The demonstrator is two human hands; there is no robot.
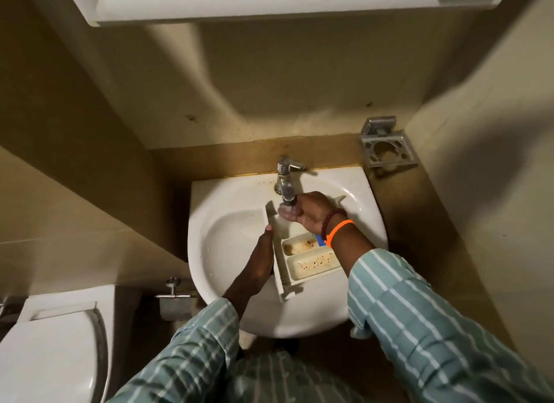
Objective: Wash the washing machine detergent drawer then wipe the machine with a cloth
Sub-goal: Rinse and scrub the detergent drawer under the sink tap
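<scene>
A white detergent drawer (pixel 310 260) with brown stains in its compartments lies across the white sink (pixel 227 222), its far end under the tap. My left hand (pixel 262 260) grips the drawer's left side wall. My right hand (pixel 308 212), with red and orange wristbands, is cupped just under the chrome tap (pixel 286 179) spout, above the drawer's far end, with water running over its fingers. It holds nothing that I can see. No cloth or washing machine is in view.
A metal holder (pixel 386 146) hangs on the wall to the right of the sink. A toilet (pixel 51 348) stands at lower left, with a paper holder (pixel 174 303) beside the sink. A white cabinet (pixel 269 1) hangs overhead.
</scene>
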